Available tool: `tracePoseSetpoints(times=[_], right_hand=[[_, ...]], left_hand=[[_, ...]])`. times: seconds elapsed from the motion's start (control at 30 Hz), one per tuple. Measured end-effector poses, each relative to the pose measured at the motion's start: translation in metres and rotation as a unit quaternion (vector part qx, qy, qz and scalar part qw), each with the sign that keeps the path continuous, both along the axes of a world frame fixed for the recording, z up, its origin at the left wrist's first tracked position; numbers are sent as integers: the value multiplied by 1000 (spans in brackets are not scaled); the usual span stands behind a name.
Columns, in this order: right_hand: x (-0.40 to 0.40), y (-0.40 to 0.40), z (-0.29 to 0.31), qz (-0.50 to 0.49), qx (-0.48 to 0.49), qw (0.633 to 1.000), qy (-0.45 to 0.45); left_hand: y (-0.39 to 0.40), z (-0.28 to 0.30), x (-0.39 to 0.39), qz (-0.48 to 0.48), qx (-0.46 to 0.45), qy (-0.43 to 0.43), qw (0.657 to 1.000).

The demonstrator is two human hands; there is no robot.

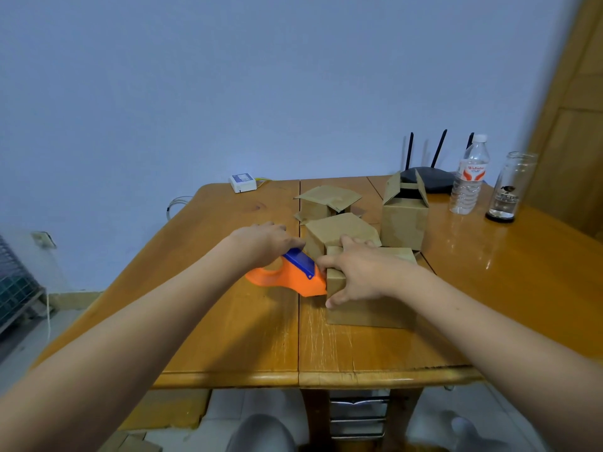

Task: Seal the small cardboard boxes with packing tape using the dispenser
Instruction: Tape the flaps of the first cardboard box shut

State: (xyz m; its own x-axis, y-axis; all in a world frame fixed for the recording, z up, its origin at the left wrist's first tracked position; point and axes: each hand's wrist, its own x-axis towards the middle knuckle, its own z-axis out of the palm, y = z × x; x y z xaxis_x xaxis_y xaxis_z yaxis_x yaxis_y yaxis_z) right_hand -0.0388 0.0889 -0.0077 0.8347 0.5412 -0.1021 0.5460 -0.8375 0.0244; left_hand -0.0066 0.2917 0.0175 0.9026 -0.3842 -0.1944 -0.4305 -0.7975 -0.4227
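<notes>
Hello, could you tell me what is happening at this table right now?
A person is taping small cardboard boxes on a wooden table. The right hand presses down on the nearest closed brown cardboard box, while the left hand holds the orange and blue plastic tape dispenser against that box's left side. Behind it stand three more boxes, one taller box with its flaps open.
</notes>
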Motion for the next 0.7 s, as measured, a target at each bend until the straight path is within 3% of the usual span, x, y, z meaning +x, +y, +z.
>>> tracePoseSetpoints(times=[0.5,0.7], right_hand=[[0,-2,-1,-6,15,1000,6],[3,0,-2,-13,3,1000,12]], left_hand=[[-31,29,3,18,110,38,993],[-43,35,-3,29,160,-13,987]])
